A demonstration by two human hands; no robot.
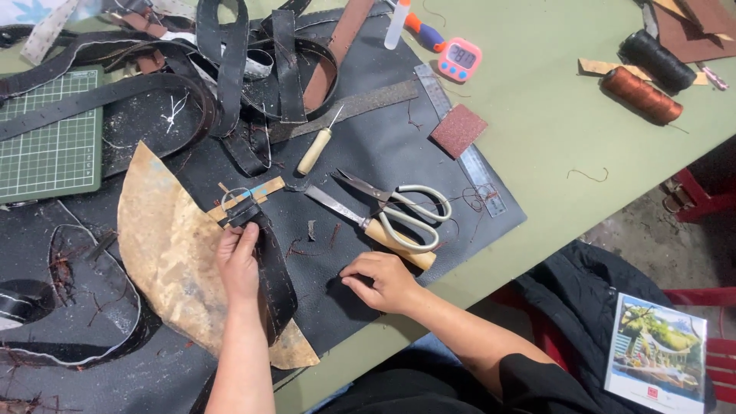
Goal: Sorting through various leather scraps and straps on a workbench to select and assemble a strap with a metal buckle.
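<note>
My left hand (239,264) lies low and centre-left in the frame, its fingers closed over a black leather strap (270,268) and pressing it onto a tan leather offcut (165,253). The strap's upper end, just above my fingertips, is pinched by a small clip (236,205) against a thin wooden strip (264,188). My right hand (383,280) sits at centre bottom, fingertips narrowed to a pinch on the black leather mat (414,153); whether it grips anything I cannot tell.

Just above it lie white-handled scissors (402,207) and a wood-handled knife (368,222), with an awl (316,147) further up. To their right are a reddish sanding block (458,129) and a steel ruler (460,146). A green cutting mat (50,138) fills the upper left, loose black straps (230,69) the top centre. On the green worktop (583,138) sit a pink timer (458,59), a brown thread spool (641,94) and a black one (656,60).

I judge this to be steadying the strap mid-stitch; the next move needs a firm hold near the clip.
</note>
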